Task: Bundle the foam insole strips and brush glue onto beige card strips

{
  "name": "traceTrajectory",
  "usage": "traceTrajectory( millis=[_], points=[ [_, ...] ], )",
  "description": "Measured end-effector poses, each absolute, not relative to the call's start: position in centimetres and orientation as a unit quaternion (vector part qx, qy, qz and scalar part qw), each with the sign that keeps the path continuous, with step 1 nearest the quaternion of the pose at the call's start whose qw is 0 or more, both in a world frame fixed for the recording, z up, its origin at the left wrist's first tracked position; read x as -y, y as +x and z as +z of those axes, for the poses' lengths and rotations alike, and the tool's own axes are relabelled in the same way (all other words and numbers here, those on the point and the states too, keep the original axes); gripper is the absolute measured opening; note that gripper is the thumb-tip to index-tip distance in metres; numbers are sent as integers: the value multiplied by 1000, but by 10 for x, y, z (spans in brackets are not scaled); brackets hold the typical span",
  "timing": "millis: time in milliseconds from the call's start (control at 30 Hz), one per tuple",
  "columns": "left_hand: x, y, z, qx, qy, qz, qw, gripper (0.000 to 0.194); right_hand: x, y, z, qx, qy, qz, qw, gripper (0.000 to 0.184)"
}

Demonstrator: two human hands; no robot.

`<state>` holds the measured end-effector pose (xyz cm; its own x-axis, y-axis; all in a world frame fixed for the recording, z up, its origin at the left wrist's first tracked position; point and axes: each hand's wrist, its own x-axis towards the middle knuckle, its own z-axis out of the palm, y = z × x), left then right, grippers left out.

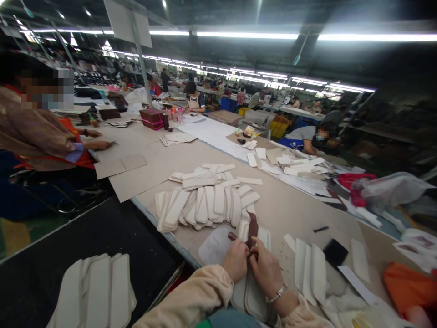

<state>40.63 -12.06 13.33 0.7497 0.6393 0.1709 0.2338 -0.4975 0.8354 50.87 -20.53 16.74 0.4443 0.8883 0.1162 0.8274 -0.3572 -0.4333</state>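
A dark brown strip, which looks like leather or fabric, runs up between my two hands. My left hand is closed, its fingertips pressed together at the strip's lower part. Close against it, my right hand pinches the same strip with thumb and fingers. Below both hands lie long white rounded panels, partly covered by my hands. A small brown end pokes out above my left hand. Just ahead is a large heap of similar white panels. What exactly sits between my fingertips is hard to make out.
More white panels lie on a black surface at the left. Right of my hands are white strips, a black flat object and an orange item. A co-worker stands at the left; another leans over the table's right side.
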Motion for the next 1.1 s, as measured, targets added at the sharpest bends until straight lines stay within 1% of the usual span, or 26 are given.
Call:
traceTrajectory(
  millis=[133, 233, 300, 400, 467, 533, 667, 833, 1000, 1100],
  points=[
    [120, 407, 136, -257, 831, 239, 431, 17, 203, 513, 169, 478, -816, 162, 282, 54],
    [118, 407, 138, -256, 830, 233, 438, 18, 199, 523, 169, 459, -784, 254, 332, 59],
    [116, 408, 139, -254, 829, 222, 445, 17, 195, 530, 170, 457, -767, 305, 331, 60],
    [112, 410, 139, -252, 828, 197, 460, 14, 190, 537, 175, 471, -755, 346, 298, 59],
    [108, 412, 138, -259, 825, 181, 469, 13, 188, 537, 179, 485, -753, 344, 283, 59],
    [105, 413, 138, -268, 822, 171, 473, 14, 189, 531, 182, 500, -759, 312, 277, 58],
    [104, 413, 139, -276, 820, 166, 473, 14, 195, 521, 185, 531, -766, 223, 288, 48],
    [107, 414, 141, -276, 821, 169, 470, 12, 200, 522, 183, 529, -775, 181, 295, 39],
    [108, 413, 142, -265, 824, 171, 471, 14, 195, 523, 187, 517, -814, 153, 217, 44],
    [109, 413, 143, -265, 824, 174, 470, 14, 193, 520, 192, 522, -824, 149, 163, 42]
  ],
)
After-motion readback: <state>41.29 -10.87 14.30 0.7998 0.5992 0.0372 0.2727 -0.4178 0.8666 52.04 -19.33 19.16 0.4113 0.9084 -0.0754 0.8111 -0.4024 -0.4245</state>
